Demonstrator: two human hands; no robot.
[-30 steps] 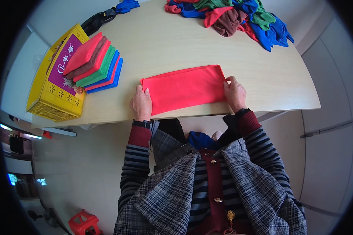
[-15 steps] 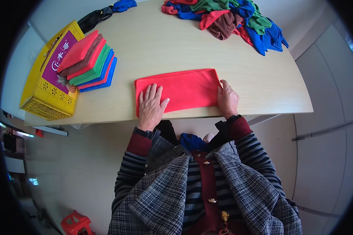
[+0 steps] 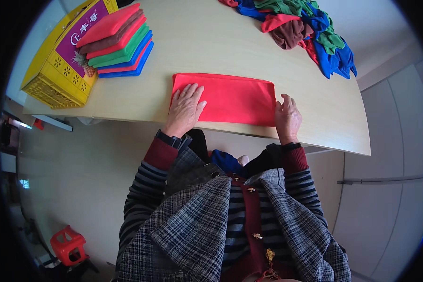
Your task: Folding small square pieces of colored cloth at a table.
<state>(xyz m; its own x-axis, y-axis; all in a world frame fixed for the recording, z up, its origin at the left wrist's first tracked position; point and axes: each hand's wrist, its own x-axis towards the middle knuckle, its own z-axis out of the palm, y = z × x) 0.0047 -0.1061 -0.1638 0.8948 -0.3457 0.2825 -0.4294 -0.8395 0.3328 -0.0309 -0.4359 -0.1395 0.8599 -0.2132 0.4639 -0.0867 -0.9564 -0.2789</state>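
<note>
A red cloth (image 3: 235,97) lies folded into a long rectangle on the light wooden table (image 3: 221,42), close to the near edge. My left hand (image 3: 185,107) rests flat on its left end, fingers spread. My right hand (image 3: 286,116) presses on the cloth's right end at the table edge, fingers apart. Neither hand grips anything.
A stack of folded cloths (image 3: 117,40) in red, brown, green and blue sits at the left beside a yellow basket (image 3: 56,70). A loose heap of coloured cloths (image 3: 310,28) lies at the far right. A red stool (image 3: 68,244) stands on the floor at lower left.
My left hand has slid from the cloth's left edge onto the cloth and now lies flat on it. My right hand has stayed at the right end.
</note>
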